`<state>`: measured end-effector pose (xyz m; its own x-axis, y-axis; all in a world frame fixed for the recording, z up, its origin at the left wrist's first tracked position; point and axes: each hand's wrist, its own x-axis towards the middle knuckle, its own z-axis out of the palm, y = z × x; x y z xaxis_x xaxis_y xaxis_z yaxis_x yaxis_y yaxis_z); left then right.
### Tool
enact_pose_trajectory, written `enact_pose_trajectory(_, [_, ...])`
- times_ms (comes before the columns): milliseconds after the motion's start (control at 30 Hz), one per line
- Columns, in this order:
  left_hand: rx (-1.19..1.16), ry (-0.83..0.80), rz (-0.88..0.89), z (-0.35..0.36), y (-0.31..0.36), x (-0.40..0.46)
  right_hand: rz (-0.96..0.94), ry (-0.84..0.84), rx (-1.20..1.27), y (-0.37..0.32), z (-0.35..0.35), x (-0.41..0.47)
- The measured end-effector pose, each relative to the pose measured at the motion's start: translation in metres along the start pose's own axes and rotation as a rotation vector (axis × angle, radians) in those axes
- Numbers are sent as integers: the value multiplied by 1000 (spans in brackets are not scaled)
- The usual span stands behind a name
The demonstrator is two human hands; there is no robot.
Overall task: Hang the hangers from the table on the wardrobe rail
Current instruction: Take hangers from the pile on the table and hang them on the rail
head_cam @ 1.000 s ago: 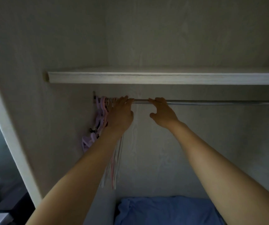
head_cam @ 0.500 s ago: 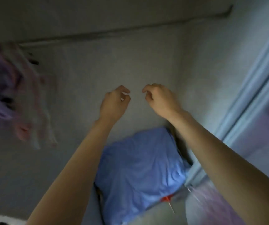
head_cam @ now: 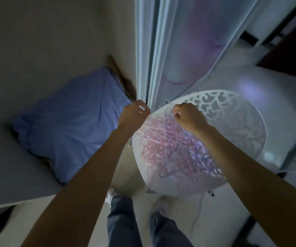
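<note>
Both hands now reach down over the round white counter (head_cam: pixel 250 111), away from the rail seen earlier. Right hand (head_cam: pixel 188 117) curls its fingers among the tangled hangers (head_cam: pixel 166 145) near the counter's far edge; left hand (head_cam: pixel 134 114) hovers beside the rim, loosely curled, holding nothing.

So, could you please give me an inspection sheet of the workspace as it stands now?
Surface: round white table with cut-out scrollwork.
Job's things: tangled heap of pink and purple hangers on the table; wardrobe rail out of view.
Clutter: blue pillow lying inside the wardrobe.
Hands: left hand curled at the table's edge, hold unclear; right hand curled over the heap, pinching a hanger.
Cables: thin white cord on the floor below the table.
Surroundings: sliding wardrobe door, pale floor.
</note>
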<state>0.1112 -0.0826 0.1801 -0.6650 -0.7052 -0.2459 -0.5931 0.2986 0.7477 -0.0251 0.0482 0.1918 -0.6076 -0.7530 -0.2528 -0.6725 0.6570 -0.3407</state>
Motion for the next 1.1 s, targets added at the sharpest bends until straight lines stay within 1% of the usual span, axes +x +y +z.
enact_pose_trajectory(100, [11, -51, -53, 57, -8, -10, 69, -91, -10, 57, 25, -20])
enact_pose_trajectory(233, [65, -224, -99, 117, -28, -12, 144, -177, -33, 111, 68, -33])
enact_pose_trajectory(433, [284, -338, -80, 178, -68, 10, 229, -238, 39, 150, 134, -23])
enact_pose_trajectory(567, [355, -406, -36, 197, -92, 31, 299, -268, 133, 161, 169, -10])
enact_pose_trajectory(700, [443, -416, -15, 216, -118, 51, 409, -235, 227, 166, 209, 6])
enact_pose_trajectory(800, [411, -422, 3, 226, -132, 66, 502, -178, 284, 165, 234, 19])
enact_pose_trajectory(933, [398, -489, 31, 236, -144, 73, 498, -214, 277, 164, 255, 32])
enact_pose_trajectory(1033, [396, -436, 76, 242, -151, 74, 503, -148, 293, 162, 261, 33])
enact_pose_trajectory(1100, [354, -370, 63, 243, -151, 72, 490, -140, 231, 162, 258, 30])
